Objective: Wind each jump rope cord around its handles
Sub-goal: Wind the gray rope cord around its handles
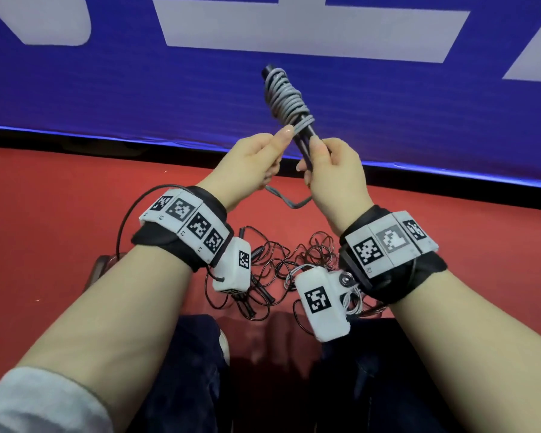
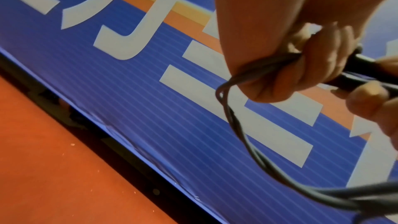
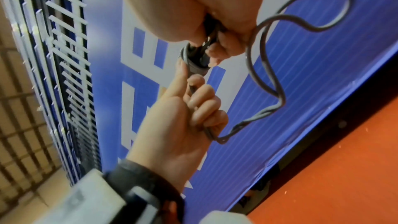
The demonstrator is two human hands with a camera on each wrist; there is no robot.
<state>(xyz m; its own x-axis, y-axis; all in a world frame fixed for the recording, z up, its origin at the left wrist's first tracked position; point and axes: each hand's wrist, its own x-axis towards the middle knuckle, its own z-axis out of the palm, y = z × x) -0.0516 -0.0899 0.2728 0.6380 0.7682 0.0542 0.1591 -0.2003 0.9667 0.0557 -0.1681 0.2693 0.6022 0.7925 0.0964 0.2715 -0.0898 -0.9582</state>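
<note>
Head view shows my right hand [image 1: 331,165] clenched around the lower end of the black handles [image 1: 305,135], which I hold tilted up and away from me, their top end leaning to the left. My left hand [image 1: 256,160] sits just beside it, fingers curled and pinching the grey cord [image 1: 286,95] where it leaves the handles. Most of that cord is already coiled in untidy turns around the upper part of the handles, with the black tip showing above the coils. A short doubled tail of grey cord hangs below my hands and bends between my wrists.

Left wrist view looks up at my curled left fingers [image 2: 286,81] with the doubled cord [image 2: 239,132] running out of the fist and sweeping down in a loop toward the lower right corner; the black handles [image 2: 366,61] stick out beyond my knuckles.

Right wrist view shows my right hand [image 3: 193,28] wrapped on the handles, and my left hand [image 3: 178,122] below it gripping the cord [image 3: 267,81], whose slack loops out to the right.

Down on the red floor [image 1: 60,245], near my knees, lies a tangle of thin dark jump ropes [image 1: 272,270] with small black handles. A blue banner [image 1: 107,89] with large white characters stands behind
</note>
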